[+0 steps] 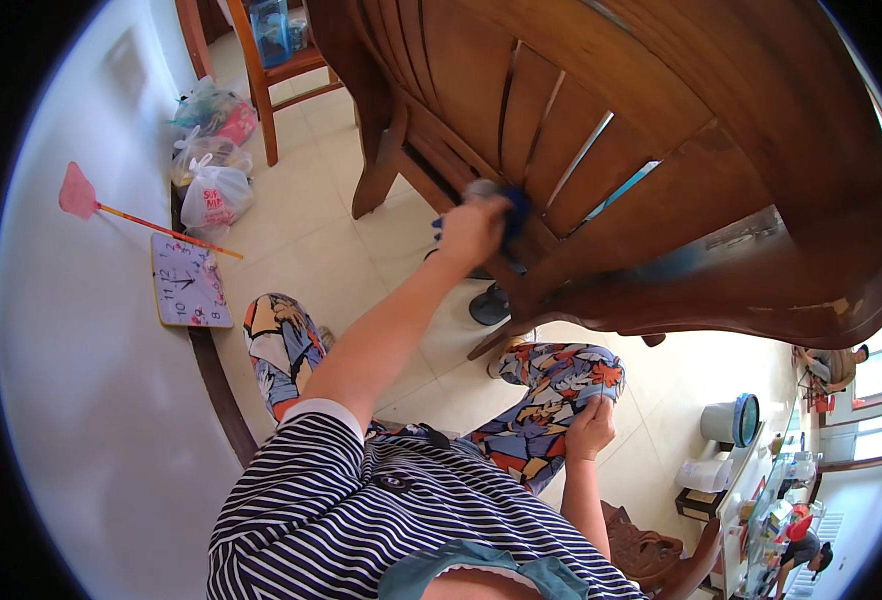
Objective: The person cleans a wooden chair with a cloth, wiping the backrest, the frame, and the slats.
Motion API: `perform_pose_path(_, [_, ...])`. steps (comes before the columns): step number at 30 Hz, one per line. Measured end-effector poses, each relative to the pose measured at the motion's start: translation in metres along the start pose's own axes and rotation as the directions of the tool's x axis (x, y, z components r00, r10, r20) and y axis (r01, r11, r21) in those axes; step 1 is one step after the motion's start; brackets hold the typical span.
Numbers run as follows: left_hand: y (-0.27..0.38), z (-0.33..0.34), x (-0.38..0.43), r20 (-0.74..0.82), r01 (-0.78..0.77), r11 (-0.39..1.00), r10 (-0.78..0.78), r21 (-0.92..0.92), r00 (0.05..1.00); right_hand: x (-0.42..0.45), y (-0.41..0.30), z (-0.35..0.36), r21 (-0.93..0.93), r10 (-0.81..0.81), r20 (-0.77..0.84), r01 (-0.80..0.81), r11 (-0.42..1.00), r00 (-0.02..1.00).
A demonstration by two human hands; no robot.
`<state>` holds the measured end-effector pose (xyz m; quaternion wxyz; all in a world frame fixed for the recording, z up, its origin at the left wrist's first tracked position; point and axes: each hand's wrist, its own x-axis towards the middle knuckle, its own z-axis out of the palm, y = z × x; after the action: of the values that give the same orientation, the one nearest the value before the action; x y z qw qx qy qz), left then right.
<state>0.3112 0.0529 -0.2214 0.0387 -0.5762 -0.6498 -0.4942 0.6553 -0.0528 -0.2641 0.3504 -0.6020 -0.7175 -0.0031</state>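
My left hand [471, 229], blurred by motion, reaches out to the lower rail of a dark brown wooden bench [636, 90] with a slatted panel. A dark blue cloth [514, 214] is bunched under its fingers, against the rail and slat ends. Part of the cloth is hidden by the hand. My right hand [591, 429] is at my right knee, its fingers closed on the fabric of the patterned trouser leg [538, 405]. The bench is tilted over, and its curved legs [375, 176] show near the tiled floor [313, 247].
Knotted plastic bags [216, 196] sit along the left wall. A square clock [190, 281] and a pink fly swatter [152, 217] lean there too. A wooden chair [265, 97] stands behind. To the right are a bucket [726, 420], a cluttered glass table [767, 495], a carved chair [643, 547] and two people.
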Motion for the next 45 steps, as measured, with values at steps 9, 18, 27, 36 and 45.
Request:
perform_pose_path(9, [0.033, 0.007, -0.023, 0.17, -0.179, 0.954, 0.223, -0.238, 0.96, 0.004, -0.005, -0.002, -0.011, 0.062, 0.033, -0.062, 0.998, 0.998])
perform_pose_path(18, [0.006, 0.001, -0.004, -0.005, 0.008, 0.998, -0.007, 0.059, 1.0, 0.0, -0.003, 0.0, -0.046, -0.003, 0.019, 0.004, 0.999, 1.0])
perform_pose_path(27, [-0.14, -0.064, 0.098, -0.12, 0.422, 0.465, -0.771, -0.778, 0.626, -0.003, 0.001, 0.001, -0.074, 0.089, 0.05, -0.086, 0.994, 0.995])
perform_pose_path(36, [-0.179, -0.049, 0.158, -0.041, 0.463, 0.269, -0.895, -0.844, 0.445, -0.002, 0.002, 0.002, -0.122, 0.101, 0.055, -0.094, 0.988, 0.993])
perform_pose_path(45, [-0.076, -0.026, 0.107, 0.119, 0.478, 0.141, -0.873, -0.867, 0.473, -0.001, -0.011, -0.003, -0.108, 0.156, 0.076, -0.148, 0.983, 0.985])
